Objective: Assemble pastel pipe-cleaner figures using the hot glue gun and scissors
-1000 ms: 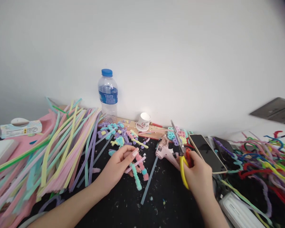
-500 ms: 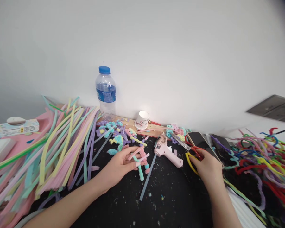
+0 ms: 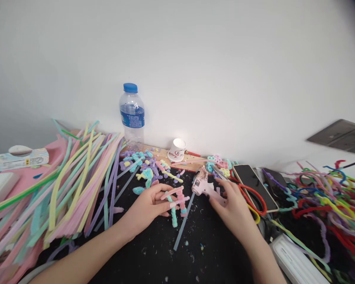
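My left hand (image 3: 154, 205) is closed on small pipe cleaner pieces (image 3: 182, 201), pink, mint and lilac, with the mint one (image 3: 174, 213) hanging below the fingers. Over the handle of a pale pink glue gun (image 3: 201, 184) is my right hand (image 3: 233, 201), its fingers apart and partly hiding the handle; whether they touch it I cannot tell. A clear glue stick (image 3: 184, 223) sticks out from the back of the gun toward me. Scissors with red and yellow handles (image 3: 258, 199) lie just right of my right hand, against a phone (image 3: 251, 181).
At left is a big heap of pastel pipe cleaners (image 3: 77, 181). Bright twisted ones (image 3: 331, 201) crowd the right side. A water bottle (image 3: 132, 114) and paper cup (image 3: 177, 150) stand by the wall. Finished pastel bits (image 3: 148, 167) lie behind my left hand. A white power strip (image 3: 296, 260) lies front right.
My right hand has let go of the scissors, which now lie by the phone, and has moved left to the glue gun. My left hand has barely moved.
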{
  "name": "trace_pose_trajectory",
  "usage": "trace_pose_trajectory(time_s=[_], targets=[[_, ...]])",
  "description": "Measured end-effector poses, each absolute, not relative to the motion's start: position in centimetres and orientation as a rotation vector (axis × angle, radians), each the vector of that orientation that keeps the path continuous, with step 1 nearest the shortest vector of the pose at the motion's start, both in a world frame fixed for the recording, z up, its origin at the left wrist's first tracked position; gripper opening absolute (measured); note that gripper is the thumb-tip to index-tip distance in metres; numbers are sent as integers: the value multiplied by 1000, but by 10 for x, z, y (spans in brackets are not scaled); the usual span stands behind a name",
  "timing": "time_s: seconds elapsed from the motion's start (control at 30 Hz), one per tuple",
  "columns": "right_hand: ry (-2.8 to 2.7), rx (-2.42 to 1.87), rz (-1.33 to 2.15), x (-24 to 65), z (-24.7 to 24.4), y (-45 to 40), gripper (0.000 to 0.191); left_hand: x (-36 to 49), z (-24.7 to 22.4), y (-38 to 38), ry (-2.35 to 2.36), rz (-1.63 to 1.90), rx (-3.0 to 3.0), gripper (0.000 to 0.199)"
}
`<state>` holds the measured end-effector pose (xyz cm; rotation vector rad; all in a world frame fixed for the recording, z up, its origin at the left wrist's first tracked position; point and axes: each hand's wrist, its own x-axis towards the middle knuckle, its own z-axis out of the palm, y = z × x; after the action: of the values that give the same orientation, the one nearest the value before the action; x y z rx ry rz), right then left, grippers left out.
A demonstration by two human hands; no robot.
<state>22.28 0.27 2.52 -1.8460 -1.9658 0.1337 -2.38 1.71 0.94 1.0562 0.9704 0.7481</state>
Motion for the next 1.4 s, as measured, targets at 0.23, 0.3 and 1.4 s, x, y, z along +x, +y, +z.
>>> trace_pose_trajectory(time_s=[0.23,0.3,1.4], targets=[[-1965,-2040,58,205,5,5,43,-27,9,17,988,723,1021,28],[-1913,-2064,70,208,7,5,41,-28,8,17,980,763,975,28],[-2086,-1363,819,188,16,-17,28,-25,1,15,817,975,719,29]])
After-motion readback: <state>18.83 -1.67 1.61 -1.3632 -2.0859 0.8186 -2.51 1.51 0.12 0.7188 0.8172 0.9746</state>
